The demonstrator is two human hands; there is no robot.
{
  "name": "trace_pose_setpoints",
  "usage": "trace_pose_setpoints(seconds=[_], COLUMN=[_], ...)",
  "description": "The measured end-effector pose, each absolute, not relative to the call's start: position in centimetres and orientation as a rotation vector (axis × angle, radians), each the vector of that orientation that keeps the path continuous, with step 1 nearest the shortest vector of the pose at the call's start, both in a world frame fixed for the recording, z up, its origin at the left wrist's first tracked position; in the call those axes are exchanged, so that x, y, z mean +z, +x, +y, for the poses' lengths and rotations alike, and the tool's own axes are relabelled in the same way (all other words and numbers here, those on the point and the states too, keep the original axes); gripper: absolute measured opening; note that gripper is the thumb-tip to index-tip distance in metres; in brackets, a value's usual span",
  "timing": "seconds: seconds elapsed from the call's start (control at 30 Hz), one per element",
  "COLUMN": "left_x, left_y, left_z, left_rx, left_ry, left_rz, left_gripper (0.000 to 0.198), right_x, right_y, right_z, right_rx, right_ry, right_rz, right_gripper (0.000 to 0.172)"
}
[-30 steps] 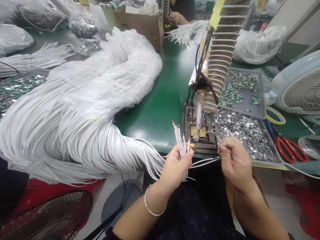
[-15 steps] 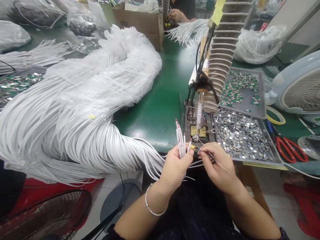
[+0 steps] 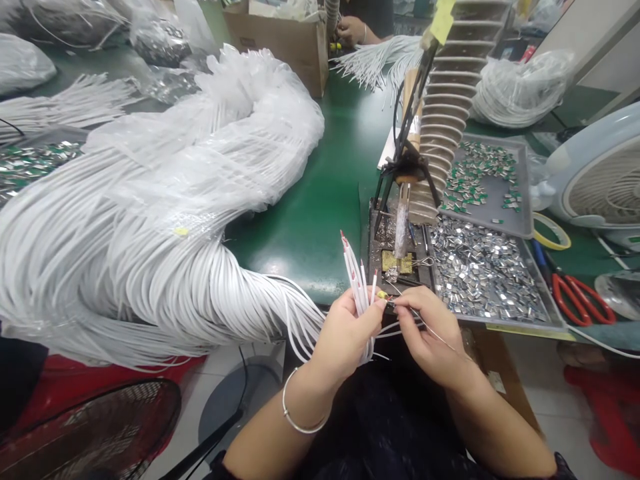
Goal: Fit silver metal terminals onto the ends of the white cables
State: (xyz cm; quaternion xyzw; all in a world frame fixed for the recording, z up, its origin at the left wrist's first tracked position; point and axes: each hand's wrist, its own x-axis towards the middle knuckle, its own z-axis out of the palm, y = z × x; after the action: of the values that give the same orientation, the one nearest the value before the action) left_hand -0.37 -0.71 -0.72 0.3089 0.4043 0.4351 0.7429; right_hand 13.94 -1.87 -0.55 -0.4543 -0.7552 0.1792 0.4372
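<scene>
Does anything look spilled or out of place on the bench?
Silvery specks litter the soldering-iron stand behind its yellow sponge, looking untidy. The tray of green-ended connectors also seems to overlap the metal-connector tray.

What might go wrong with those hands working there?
The soldering iron points down just beyond the left hand and right hand, so a burn seems possible. White wires poke up from the left hand and might slip. A tray of metal pieces sits nearby and might be bumped.
</scene>
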Motion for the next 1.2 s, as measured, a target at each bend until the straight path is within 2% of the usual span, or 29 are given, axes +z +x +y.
trace_pose_setpoints(seconds=[0.3,0.67,0.8,1.0,1.2], left_x=[0.0,0.5,0.3,0.4,0.8], left_y=[-0.7,-0.7,-0.7,-0.5,-0.2], left_z=[-0.7,-0.5,-0.5,-0.3,0.3], left_rx=[0.821,0.783,0.804,0.837,0.865], left_ry=[0.752,0.828,0.797,0.718,0.668], left_rz=[0.899,0.972,0.969,0.954,0.912], left_gripper=[0.014,0.012,0.012,0.012,0.010], right_x=[-0.7,-0.5,-1.0,-2.3,-2.3], right_y=[14.5,14.4,14.4,14.4,14.7], right_z=[-2.0,-1.8,-2.0,-2.6,-2.5], right_rx=[0.562,0.474,0.388,0.394,0.338], right_ry=[-1.163,-1.122,-1.134,-1.095,-0.996], right_rz=[-1.781,-1.824,-1.807,-1.597,-1.550], right_gripper=[0.019,0.020,0.025,0.043,0.035])
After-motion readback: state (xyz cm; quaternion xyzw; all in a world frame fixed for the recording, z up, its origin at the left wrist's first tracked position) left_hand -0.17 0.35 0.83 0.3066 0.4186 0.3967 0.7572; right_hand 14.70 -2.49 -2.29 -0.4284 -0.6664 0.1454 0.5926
